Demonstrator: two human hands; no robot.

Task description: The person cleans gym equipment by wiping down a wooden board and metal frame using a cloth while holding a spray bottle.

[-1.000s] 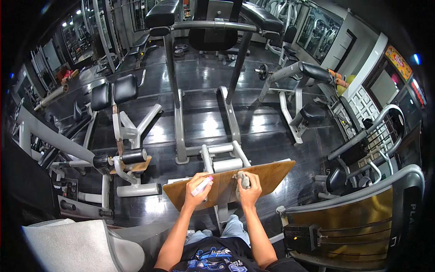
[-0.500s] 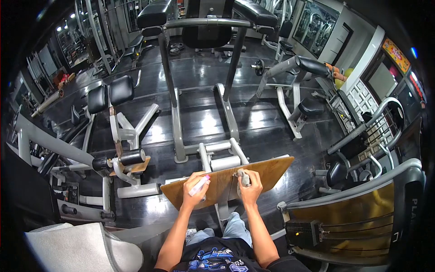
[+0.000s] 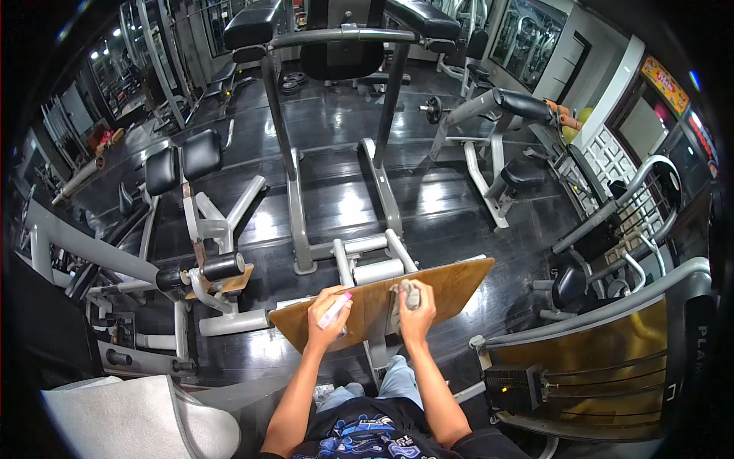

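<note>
A brown wooden foot plate of a gym machine tilts in front of me. My left hand grips a small white bottle with a pink cap and rests on the plate's left half. My right hand presses a bunched grey cloth against the plate near its top edge, at the middle. My knees in jeans show below the plate.
Grey-framed gym machines with black pads stand all around on a glossy black floor. A weight stack housing is at my right. A grey towel lies at the lower left. A small brown plate sits on the left machine.
My right hand with the cloth has slid slightly up and left on the plate. The left hand and bottle have barely shifted. My view tilted a little.
</note>
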